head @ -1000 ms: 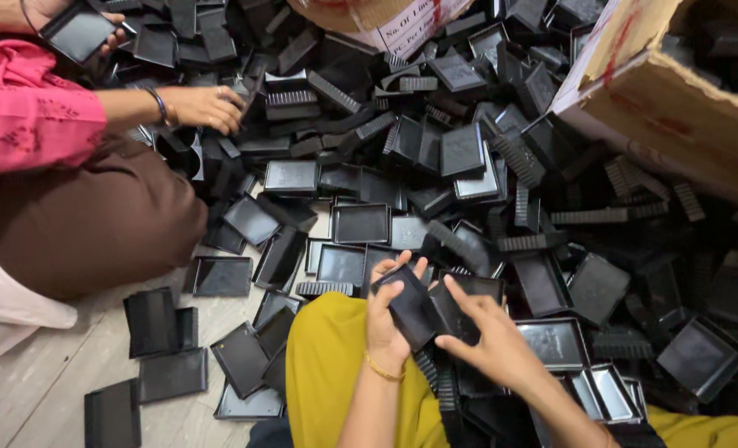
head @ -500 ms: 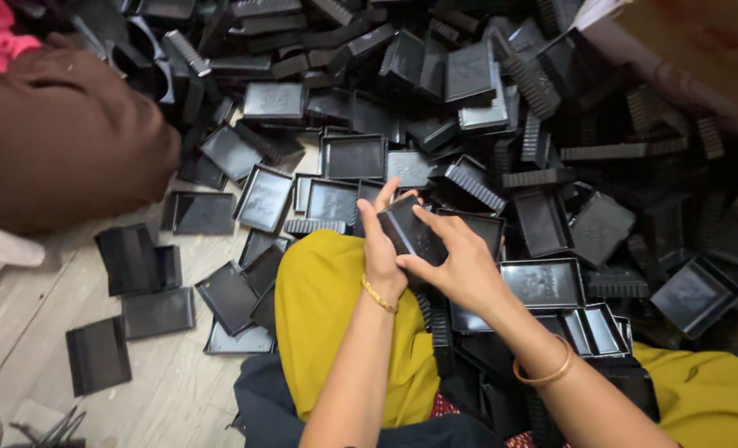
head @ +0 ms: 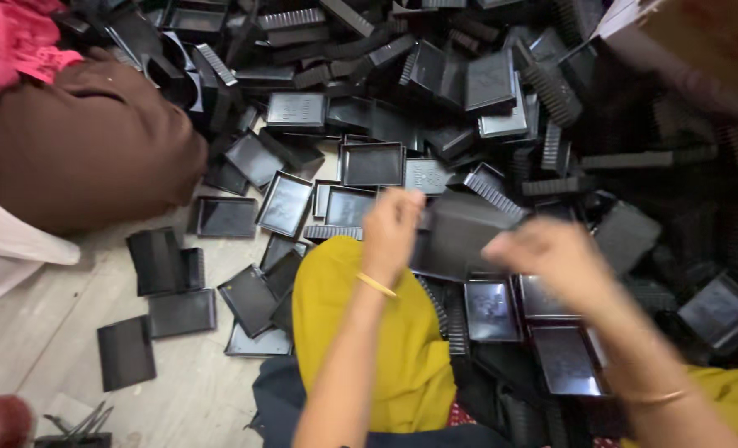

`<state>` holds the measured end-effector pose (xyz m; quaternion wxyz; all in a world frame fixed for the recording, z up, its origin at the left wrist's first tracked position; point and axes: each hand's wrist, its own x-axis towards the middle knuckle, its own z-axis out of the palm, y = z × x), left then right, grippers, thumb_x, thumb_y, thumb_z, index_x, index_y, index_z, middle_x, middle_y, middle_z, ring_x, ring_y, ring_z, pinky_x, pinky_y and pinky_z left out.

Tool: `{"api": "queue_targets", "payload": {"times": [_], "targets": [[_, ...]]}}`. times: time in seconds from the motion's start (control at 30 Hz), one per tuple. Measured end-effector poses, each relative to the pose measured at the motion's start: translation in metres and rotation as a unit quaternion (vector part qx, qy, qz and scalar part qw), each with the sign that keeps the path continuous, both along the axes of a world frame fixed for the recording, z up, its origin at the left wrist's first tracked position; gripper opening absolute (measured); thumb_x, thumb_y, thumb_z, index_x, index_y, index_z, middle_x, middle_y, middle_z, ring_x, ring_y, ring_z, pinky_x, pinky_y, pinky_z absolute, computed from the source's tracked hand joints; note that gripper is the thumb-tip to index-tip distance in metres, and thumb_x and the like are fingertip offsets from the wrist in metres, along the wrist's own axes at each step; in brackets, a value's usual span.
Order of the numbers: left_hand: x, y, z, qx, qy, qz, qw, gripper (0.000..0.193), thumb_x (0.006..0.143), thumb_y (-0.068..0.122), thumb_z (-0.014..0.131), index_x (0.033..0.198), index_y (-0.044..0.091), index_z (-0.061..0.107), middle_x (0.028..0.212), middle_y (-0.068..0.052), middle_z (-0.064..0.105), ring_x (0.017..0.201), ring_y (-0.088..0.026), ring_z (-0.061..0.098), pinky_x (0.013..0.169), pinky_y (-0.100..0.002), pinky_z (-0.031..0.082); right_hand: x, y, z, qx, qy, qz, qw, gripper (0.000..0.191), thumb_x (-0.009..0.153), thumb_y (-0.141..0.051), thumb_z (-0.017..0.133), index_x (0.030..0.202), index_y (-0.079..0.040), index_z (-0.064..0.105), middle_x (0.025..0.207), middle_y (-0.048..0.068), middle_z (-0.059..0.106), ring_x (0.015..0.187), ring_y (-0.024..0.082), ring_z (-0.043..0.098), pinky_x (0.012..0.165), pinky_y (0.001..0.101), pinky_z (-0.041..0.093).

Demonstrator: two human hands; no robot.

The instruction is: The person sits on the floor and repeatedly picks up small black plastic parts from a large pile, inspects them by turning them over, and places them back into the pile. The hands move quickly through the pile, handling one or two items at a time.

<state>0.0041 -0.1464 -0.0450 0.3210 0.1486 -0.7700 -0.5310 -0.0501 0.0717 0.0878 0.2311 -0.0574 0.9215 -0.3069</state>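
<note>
Left hand (head: 392, 226) grips a black plastic tray (head: 460, 236); blurred right hand (head: 551, 259) seems to hold its edge.

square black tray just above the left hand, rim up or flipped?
Rim up. The square black plastic tray lies flat on the pile, its raised rim framing the recessed floor. It looks empty.

Cardboard box (head: 701, 50) top right; co-worker's brown-clad knee (head: 87, 149) left.

Tray (head: 460, 236) between both hands — pile (head: 468, 99) behind.
</note>
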Motion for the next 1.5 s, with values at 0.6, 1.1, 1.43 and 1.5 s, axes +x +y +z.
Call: {"api": "queue_targets", "payload": {"times": [0.6, 1.1, 1.43, 1.5], "targets": [[0.013, -0.153, -0.008, -0.163, -0.255, 0.207, 0.93, 0.026, 0.099, 0.034, 0.077, 0.096, 0.009, 0.071, 0.106, -0.015, 0.066, 0.105, -0.036, 0.062, 0.095, -0.046, 0.049, 0.003, -0.027, -0.073, -0.064, 0.287, 0.263, 0.919, 0.041, 0.085, -0.017, 0.073, 0.123, -0.001, 0.069, 0.12, 0.02, 0.071, 0.104, 0.038, 0.069, 0.088, 0.0439, 0.055], [0.016, 0.078, 0.005, 0.626, 0.033, -0.313, 0.714, 0.061, 0.091, 0.013, 0.058, 0.148, 0.015, 0.038, 0.133, -0.005, 0.057, 0.125, -0.019, 0.057, 0.107, -0.034, 0.049, 0.042, 0.01, -0.042, -0.139, 0.308, 0.135, 0.932, 0.06, 0.074, -0.01, 0.081, 0.128, -0.005, 0.055, 0.141, 0.021, 0.05, 0.132, 0.036, 0.051, 0.106, 0.0449, 0.044], [0.011, 0.068, -0.011, 0.676, 0.049, -0.207, 0.706, 0.056, 0.11, 0.049, 0.036, 0.145, 0.007, 0.047, 0.122, -0.009, 0.065, 0.109, -0.02, 0.065, 0.098, -0.036, 0.053, 0.025, -0.007, -0.068, -0.233, -0.044, 0.014, 0.971, 0.065, 0.076, -0.016, 0.083, 0.136, -0.014, 0.055, 0.129, 0.018, 0.065, 0.116, 0.023, 0.066, 0.092, 0.0374, 0.057], [0.007, 0.066, -0.009, 0.642, 0.056, -0.201, 0.738, 0.059, 0.11, 0.05, 0.035, 0.148, 0.007, 0.047, 0.121, -0.009, 0.065, 0.106, -0.018, 0.065, 0.097, -0.035, 0.053, 0.024, -0.009, -0.064, -0.295, -0.116, -0.026, 0.948, 0.067, 0.077, -0.017, 0.082, 0.138, -0.014, 0.055, 0.128, 0.017, 0.067, 0.112, 0.022, 0.068, 0.091, 0.035, 0.059]]}}
